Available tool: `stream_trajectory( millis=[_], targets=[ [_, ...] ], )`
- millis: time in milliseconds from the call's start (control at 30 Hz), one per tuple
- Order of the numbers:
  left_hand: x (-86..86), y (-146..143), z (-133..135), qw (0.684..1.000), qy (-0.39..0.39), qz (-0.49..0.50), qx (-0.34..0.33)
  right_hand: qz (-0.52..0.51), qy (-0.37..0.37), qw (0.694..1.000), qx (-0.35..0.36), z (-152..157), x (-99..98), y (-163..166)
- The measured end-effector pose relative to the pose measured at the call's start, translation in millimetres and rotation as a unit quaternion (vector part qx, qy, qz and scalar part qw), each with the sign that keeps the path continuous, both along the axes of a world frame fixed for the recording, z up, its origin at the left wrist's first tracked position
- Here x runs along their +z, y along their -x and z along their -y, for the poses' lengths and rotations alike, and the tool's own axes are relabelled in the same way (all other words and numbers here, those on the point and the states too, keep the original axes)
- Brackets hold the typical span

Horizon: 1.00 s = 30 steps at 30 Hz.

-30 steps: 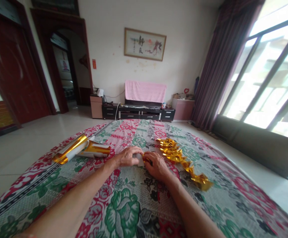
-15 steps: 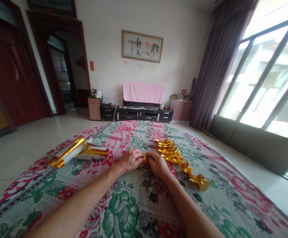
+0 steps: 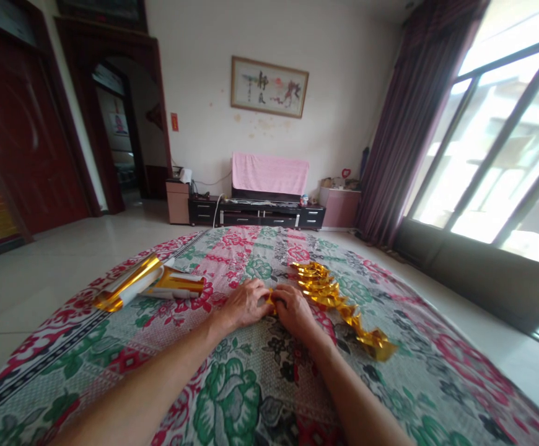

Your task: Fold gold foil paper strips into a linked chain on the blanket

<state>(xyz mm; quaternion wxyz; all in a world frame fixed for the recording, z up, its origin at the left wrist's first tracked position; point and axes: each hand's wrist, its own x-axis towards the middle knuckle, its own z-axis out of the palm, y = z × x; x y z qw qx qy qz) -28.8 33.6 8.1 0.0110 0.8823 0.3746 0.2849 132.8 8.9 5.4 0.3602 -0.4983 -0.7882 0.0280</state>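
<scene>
Close together over the flowered cloth, my left hand and my right hand both pinch a small piece of gold foil paper. Most of that piece is hidden behind my fingers. To the right of my right hand lies a slanting row of folded gold foil paper pieces, overlapping one another. Off to the left of my left hand are curled gold foil sheets with white backs, one resting near another.
A low black TV cabinet stands beyond the cloth, with a pink towel over the screen. Purple curtains and a large window are on the right. A dark red door is at the left.
My hands stay together on the small foil piece, with the fingers shifted slightly and a bit more gold showing between them. The view has moved a little.
</scene>
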Motion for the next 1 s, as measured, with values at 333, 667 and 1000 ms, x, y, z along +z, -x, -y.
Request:
stream_trajectory(
  millis=[333, 667, 1000],
  targets=[
    [3.5, 0, 3, 0.999, -0.031, -0.03, -0.03, -0.012, 0.003, 1.0, -0.013, -3, -2.1, -4],
    [10.2, -1, 5, 0.995, -0.036, -0.085, -0.046, -0.039, 0.005, 0.999, -0.02, -3, -3.9, -4],
    [3.2, -2, 3, 0.997, -0.034, -0.062, -0.029, 0.032, -0.002, 0.999, 0.025, 9, 1.2, -10]
  ],
)
